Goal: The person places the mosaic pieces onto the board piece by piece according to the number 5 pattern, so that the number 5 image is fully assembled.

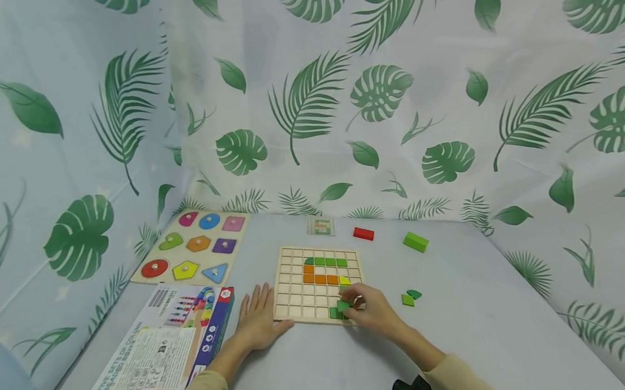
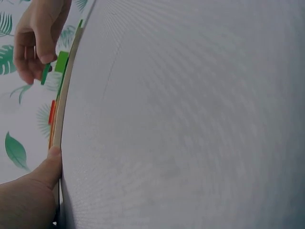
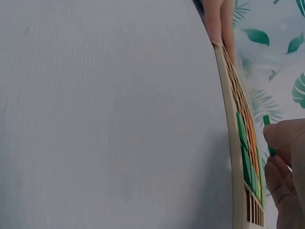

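A wooden grid board (image 1: 302, 295) lies on the table, with green, orange and yellow tiles set in some of its squares. My right hand (image 1: 374, 309) pinches a small green tile (image 1: 342, 305) between thumb and fingers, above the board's near right part. In the right wrist view that tile (image 3: 269, 136) is raised over the board, close to dark green tiles (image 3: 247, 162) lying in it. My left hand (image 1: 257, 318) rests flat at the board's left side, fingers straight, its thumb (image 2: 50, 167) touching the near edge.
Right of the board lie two loose green tiles (image 1: 408, 299), with a red block (image 1: 364, 233) and a green block (image 1: 416, 242) farther back. Behind it is a small pattern card (image 1: 320, 226). A shape puzzle (image 1: 199, 260) and a box (image 1: 156, 350) occupy the left side.
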{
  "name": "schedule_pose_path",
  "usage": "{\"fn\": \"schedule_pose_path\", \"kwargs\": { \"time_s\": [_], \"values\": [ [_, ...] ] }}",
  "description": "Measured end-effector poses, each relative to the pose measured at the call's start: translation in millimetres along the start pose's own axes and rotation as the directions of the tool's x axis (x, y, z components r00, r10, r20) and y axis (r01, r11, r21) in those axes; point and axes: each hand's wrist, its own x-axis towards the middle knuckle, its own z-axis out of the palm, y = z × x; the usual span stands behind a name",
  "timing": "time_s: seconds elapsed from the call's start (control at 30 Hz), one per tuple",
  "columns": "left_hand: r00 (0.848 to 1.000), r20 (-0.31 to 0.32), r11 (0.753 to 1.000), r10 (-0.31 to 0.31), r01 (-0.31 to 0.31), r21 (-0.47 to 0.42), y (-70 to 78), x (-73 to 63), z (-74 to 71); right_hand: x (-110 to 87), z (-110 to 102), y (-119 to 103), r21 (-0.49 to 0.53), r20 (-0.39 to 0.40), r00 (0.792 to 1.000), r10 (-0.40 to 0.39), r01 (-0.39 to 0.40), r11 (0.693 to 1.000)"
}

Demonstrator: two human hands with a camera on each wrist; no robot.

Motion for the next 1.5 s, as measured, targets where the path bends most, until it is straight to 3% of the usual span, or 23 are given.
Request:
{"fn": "schedule_pose_path", "kwargs": {
  "time_s": [0.13, 0.5, 0.93, 1.5],
  "values": [
    [1.0, 0.002, 1.0, -0.004, 0.004, -0.003, 0.2, -1.0, 0.4, 4.8, 12, -4, -0.014, 0.018, 1.0, -0.021, 0.021, 1.0],
    [1.0, 0.004, 1.0, -0.005, 0.005, -0.002, 1.5, -1.5, -2.6, 14.8, 28, -8, -0.045, 0.041, 0.999, 0.032, -0.03, 0.999],
    [1.0, 0.008, 1.0, -0.005, 0.005, -0.007, 1.7, -0.6, -3.1, 21.1, 36, -13, -0.162, 0.075, 0.997, -0.002, 0.014, 0.987],
    [1.0, 0.016, 1.0, -0.012, 0.012, 0.021, 1.4, 1.2, -3.0, 19.5, 36, -12, -0.14, 0.064, 0.998, 0.03, -0.021, 0.99]
  ]
}}
